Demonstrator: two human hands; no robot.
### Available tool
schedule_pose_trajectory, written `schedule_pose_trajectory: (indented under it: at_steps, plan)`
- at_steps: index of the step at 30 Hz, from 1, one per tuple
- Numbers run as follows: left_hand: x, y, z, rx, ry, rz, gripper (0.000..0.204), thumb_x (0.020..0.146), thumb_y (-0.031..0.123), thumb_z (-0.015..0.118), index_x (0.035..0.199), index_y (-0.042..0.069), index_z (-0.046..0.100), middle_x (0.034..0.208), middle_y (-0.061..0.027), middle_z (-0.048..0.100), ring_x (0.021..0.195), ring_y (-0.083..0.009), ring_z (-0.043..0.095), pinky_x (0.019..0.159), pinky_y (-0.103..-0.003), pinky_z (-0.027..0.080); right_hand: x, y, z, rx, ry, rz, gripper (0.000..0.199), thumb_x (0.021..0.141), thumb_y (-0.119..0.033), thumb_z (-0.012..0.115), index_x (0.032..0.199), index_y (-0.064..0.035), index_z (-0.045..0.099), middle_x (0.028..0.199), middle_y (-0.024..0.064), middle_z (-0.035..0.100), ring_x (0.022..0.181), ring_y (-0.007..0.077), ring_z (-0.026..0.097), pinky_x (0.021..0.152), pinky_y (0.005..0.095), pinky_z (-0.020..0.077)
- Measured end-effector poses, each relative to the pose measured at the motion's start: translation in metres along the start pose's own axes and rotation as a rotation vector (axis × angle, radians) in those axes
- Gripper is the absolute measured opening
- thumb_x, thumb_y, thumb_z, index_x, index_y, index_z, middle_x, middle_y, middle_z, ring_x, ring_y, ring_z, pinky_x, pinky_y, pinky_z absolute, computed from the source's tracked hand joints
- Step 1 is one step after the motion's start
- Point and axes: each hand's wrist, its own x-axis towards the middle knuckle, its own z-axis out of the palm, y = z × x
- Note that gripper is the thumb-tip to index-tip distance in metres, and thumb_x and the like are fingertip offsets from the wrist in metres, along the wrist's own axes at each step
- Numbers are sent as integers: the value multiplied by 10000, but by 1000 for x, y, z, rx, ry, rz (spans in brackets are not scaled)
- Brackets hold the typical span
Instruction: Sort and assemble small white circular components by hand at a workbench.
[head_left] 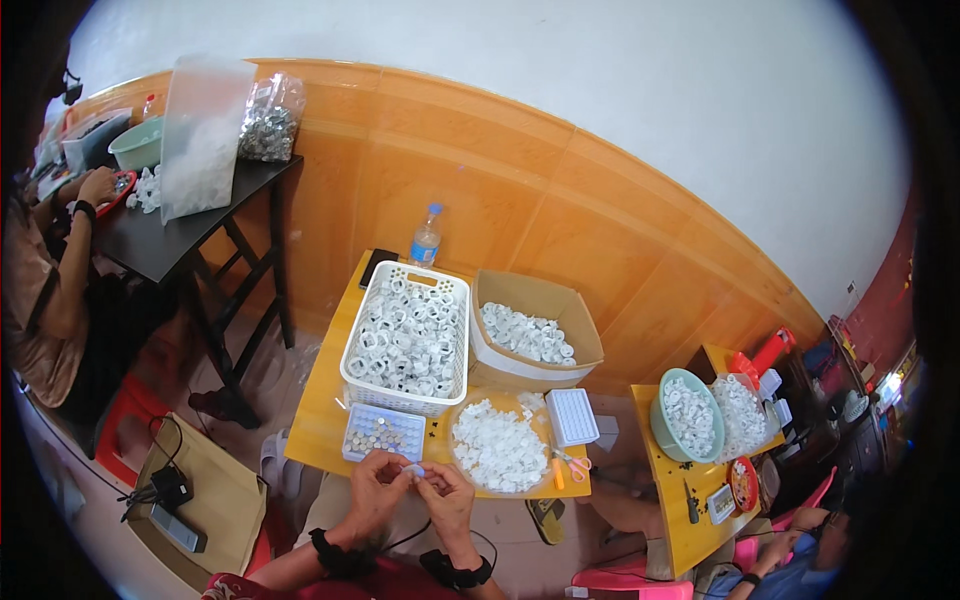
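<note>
Near the table's front edge, my left hand (378,492) and my right hand (446,496) come together, fingers pinched around a small pale round piece (414,469). Its exact kind is too small to make out. Just beyond my left hand lies a clear compartment tray (357,437) with round metallic discs in it. To the right of my hands, a shallow round tray (460,408) carries a heap of white plastic parts (500,446). Behind these stands a white basket (463,345) full of white ring-like parts (408,330).
A cardboard box (535,375) of white parts, a white grid tray (572,416), pink scissors (577,467), a bottle (426,238) and a black phone (377,267) share the yellow table (322,400). People work at a dark table (175,235) on the left and a yellow one (655,500) on the right.
</note>
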Motion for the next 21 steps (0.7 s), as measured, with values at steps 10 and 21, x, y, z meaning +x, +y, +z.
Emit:
schedule_pose_trajectory:
  at_steps: [10,21]
  plan:
    - [5,2,-7,134,43,54,82,674,-10,598,752,9,578,719,-31,475,586,-90,499,520,-217,417,-3,-7,11,-469,10,-276,195,715,70,637,901,9,631,785,59,565,678,106,579,600,204,473]
    - [14,6,-19,-41,43,-20,235,740,-19,598,958,41,536,792,-20,499,662,-83,536,612,-208,447,37,-35,-7,-627,153,-424,123,704,18,633,823,-13,620,705,84,577,591,162,558,548,254,449]
